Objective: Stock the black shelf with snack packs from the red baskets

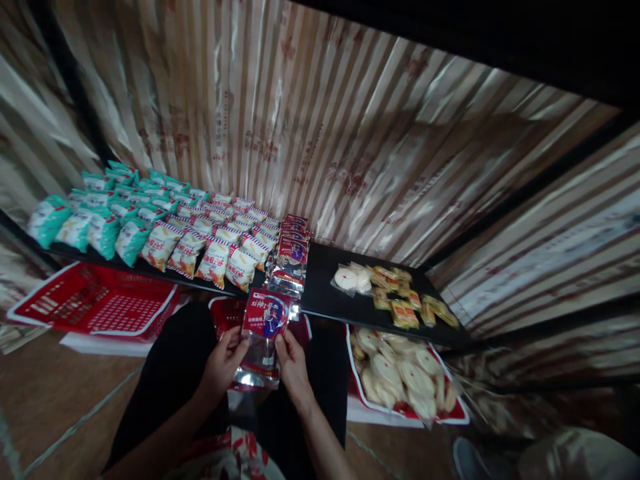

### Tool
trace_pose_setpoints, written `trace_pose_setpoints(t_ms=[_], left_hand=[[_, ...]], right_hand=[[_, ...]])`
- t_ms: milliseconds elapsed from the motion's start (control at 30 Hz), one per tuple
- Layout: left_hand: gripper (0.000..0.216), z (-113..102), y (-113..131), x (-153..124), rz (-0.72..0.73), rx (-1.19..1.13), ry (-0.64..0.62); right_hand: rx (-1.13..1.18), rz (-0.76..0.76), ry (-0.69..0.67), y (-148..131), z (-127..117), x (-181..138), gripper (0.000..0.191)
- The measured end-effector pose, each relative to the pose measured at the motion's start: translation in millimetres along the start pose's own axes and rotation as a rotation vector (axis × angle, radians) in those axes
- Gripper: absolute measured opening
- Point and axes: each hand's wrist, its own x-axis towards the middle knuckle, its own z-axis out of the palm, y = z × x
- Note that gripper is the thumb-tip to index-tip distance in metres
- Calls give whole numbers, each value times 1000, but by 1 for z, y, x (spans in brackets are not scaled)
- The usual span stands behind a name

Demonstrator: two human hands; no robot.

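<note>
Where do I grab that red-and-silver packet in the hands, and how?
Best by its side edges, I think, one hand from the left, one from the right: the red-and-silver packet looks flat, printed front facing up. The left hand and right hand hold it there.

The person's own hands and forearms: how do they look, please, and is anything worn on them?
The left hand and the right hand wear no gloves. Both forearms are bare, with no sleeve, watch or bracelet visible. The dim picture leaves rings uncertain.

Frame was dim, upper right near-black. Glare streaked the striped sheeting (280,113). Lower-right corner was blurred, edges stretched.
</note>
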Motion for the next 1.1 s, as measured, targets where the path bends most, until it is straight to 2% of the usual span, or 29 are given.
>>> trace_pose_setpoints(t_ms=[67,133,400,500,633,833,933,1100], left_hand=[[44,3,0,-3,-92,-107,-134],[42,7,4,-5,-129,-157,-191],[39,19,14,5,-100,-143,-200],[37,26,17,13,-85,-132,-204],[37,42,27,24,-41,-135,-196],[56,67,45,48,64,-135,-132],[46,78,52,63,155,-99,-121],[27,93,58,89,273,9,-68]], right_hand=[[-10,3,37,-3,-3,0,42],[-38,6,69,-5,-6,0,41],[-29,-4,75,-10,-16,5,29],[8,-19,108,-11,-18,11,43],[39,-26,221,-20,-22,23,64],[-58,-65,308,-50,-39,61,73],[-160,-108,330,-58,-49,88,69],[-366,-195,363,-56,-58,134,48]])
